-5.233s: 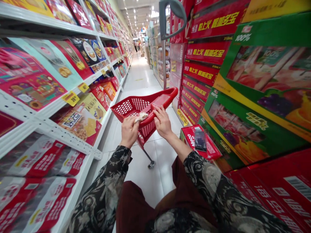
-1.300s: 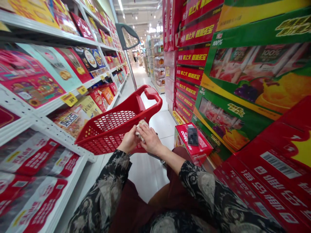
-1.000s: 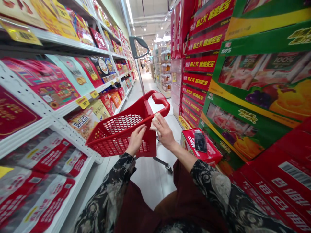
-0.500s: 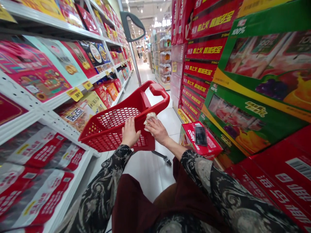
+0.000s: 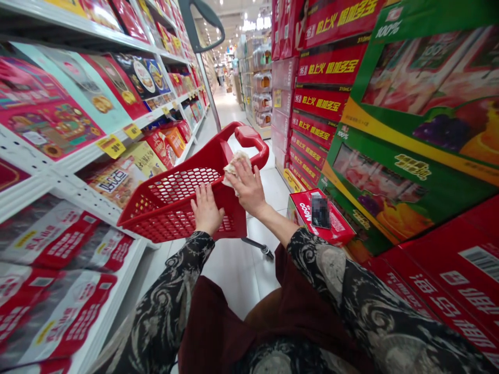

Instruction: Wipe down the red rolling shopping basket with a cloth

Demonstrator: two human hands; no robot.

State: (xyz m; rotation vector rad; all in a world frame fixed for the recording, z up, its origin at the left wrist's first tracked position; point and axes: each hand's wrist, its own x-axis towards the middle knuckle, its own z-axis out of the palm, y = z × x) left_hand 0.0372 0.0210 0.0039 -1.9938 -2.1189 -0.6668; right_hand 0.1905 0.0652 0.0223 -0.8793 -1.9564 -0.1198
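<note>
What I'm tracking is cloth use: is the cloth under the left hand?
No, the cloth is under the right hand, while the left hand is spread at the red basket's side.

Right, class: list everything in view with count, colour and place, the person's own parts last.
Basket: one, red, centre
Cloth: one, off-white, on basket side
Handle: one, grey, above basket
Pole: one, silver, below handle
Wheel: one visible, dark, below basket
Small box: one, red, right of basket
Phone: one, dark, blurred, on small box
Fruit-picture boxes: several, green, right
Cartons: many, red, right
Shelving: one run, white, left
Packages: many, mixed, on shelving
Price tags: several, yellow, shelf edges
Floor: one, white, below basket
Trousers: one pair, brown, bottom
Sleeves: two, black patterned, bottom
Left hand: one, bare, on basket side
Right hand: one, bare, on cloth
</note>
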